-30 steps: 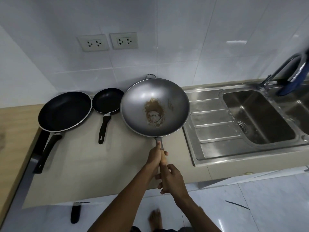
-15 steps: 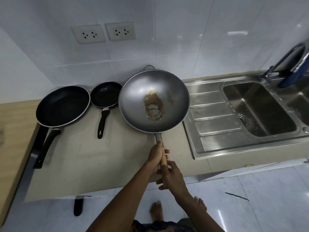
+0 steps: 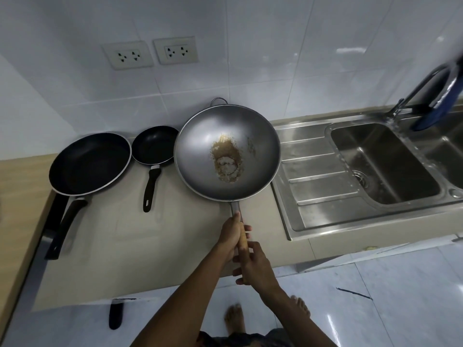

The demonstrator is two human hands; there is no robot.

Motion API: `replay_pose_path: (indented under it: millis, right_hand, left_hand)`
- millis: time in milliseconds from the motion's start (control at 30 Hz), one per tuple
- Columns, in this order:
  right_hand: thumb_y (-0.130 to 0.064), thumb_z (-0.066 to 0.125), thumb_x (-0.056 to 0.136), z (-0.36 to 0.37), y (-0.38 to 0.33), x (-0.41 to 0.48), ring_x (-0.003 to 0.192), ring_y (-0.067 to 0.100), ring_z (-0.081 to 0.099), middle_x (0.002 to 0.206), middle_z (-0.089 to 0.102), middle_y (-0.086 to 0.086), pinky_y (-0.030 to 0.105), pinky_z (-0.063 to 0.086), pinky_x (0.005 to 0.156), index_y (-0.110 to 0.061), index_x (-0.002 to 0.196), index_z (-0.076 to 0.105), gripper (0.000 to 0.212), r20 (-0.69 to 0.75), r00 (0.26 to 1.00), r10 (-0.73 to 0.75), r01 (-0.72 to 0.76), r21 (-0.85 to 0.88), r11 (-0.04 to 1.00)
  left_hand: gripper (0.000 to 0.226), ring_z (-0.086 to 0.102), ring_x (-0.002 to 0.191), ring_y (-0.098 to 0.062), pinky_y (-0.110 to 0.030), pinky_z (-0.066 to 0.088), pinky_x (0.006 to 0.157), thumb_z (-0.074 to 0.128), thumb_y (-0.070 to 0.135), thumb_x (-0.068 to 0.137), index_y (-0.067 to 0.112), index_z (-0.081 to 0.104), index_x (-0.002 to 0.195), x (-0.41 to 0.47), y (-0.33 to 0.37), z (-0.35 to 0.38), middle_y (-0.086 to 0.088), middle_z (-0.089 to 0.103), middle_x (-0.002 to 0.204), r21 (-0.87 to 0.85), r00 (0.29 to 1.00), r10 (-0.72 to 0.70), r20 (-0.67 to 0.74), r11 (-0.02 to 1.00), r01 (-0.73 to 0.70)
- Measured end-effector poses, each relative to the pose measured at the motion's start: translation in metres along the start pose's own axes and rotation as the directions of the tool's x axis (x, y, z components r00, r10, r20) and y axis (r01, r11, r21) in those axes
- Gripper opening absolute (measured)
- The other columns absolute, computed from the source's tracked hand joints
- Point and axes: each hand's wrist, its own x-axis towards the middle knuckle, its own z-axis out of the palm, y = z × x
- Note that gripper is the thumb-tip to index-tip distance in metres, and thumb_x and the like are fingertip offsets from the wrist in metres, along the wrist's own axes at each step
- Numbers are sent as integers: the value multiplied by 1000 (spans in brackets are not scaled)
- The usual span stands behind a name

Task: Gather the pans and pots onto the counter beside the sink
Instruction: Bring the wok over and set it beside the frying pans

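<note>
one wok (image 3: 226,151), two frying pans (image 3: 90,164) (image 3: 153,144), two hands (image 3: 231,234) (image 3: 255,266)

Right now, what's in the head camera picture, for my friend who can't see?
The left hand and right hand grip the handle of a big grey wok with a brown stain, at the counter beside a steel sink. A large black pan and a small black pan sit left of it.

Glossy white tiles are covering the wall (image 3: 275,46) behind the steel sink (image 3: 313,216). Two sockets (image 3: 127,55) are sitting on this wall, high and to the left of the sink. A beige worktop (image 3: 150,246) is stretching away from the sink's left side. A tap (image 3: 416,93) is rising at its far right. Pale shiny floor (image 3: 388,284) tiles are lying below the sink's front edge, reflecting light.
</note>
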Motion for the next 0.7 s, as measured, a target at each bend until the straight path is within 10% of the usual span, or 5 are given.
replay_pose_path:
  millis: [700]
  right_hand:
    - [-42, 45, 105, 1, -2, 24, 66, 17, 76, 97, 71, -2, 32, 64, 56, -23, 126, 46, 28, -26, 1000, -7, 5, -69, 998]
  left_hand:
    - [54, 69, 78, -26, -49, 61, 89, 34, 57, 104, 11, 64, 100, 19, 6, -4, -10, 72, 90, 41, 1000, 25, 10, 999, -25]
